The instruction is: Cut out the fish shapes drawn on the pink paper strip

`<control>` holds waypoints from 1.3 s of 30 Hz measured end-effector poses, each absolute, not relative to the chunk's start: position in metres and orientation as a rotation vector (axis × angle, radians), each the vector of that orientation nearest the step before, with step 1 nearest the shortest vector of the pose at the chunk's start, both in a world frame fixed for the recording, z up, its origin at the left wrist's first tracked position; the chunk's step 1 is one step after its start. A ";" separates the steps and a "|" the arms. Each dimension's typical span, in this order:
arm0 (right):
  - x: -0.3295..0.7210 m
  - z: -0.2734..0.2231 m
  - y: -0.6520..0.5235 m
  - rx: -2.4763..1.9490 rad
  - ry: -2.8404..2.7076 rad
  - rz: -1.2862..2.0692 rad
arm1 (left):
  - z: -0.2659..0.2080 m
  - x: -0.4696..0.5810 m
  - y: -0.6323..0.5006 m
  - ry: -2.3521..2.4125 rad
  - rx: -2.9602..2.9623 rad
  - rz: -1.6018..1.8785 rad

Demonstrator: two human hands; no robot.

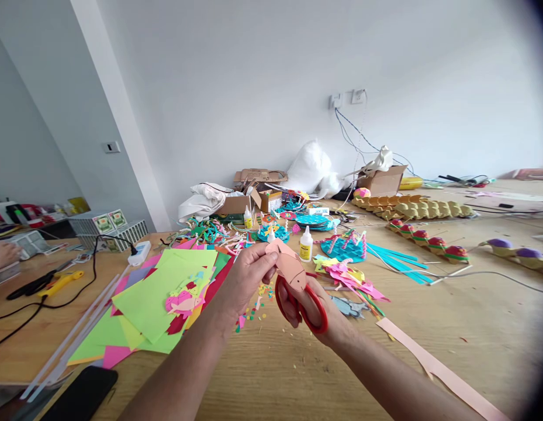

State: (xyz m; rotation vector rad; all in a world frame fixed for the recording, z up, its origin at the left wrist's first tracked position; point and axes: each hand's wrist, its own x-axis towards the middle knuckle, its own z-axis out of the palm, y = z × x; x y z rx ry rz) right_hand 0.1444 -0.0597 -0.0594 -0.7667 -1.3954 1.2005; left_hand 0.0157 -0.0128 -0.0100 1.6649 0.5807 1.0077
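My left hand (250, 275) pinches the upper left end of a piece of peach paper (291, 266) with a fish outline drawn on it. In my right hand (312, 310) is a pair of red-handled scissors (322, 320), with fingers through the loops. The paper hides the scissor blades, so I cannot tell how far apart they are. Both hands are raised above the wooden table (271, 374). Close behind them stands a white glue bottle (305, 245). Small paper scraps (258, 304) lie scattered beneath.
Coloured paper sheets (161, 292) are stacked at left, near a phone (82, 393) and a yellow glue gun (63, 282). A long peach paper strip (438, 362) lies at right. Painted egg-carton pieces (429, 237) and cardboard boxes (383, 180) sit farther back. Another person's hand (3, 255) shows at far left.
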 end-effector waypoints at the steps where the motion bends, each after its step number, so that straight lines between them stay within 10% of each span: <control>1: 0.144 -0.059 -0.060 -0.766 -1.395 1.190 | -0.010 0.016 -0.013 0.575 1.660 1.011; 39: 0.141 -0.059 -0.064 -0.920 -1.439 1.043 | -0.010 0.018 -0.014 0.561 1.642 1.058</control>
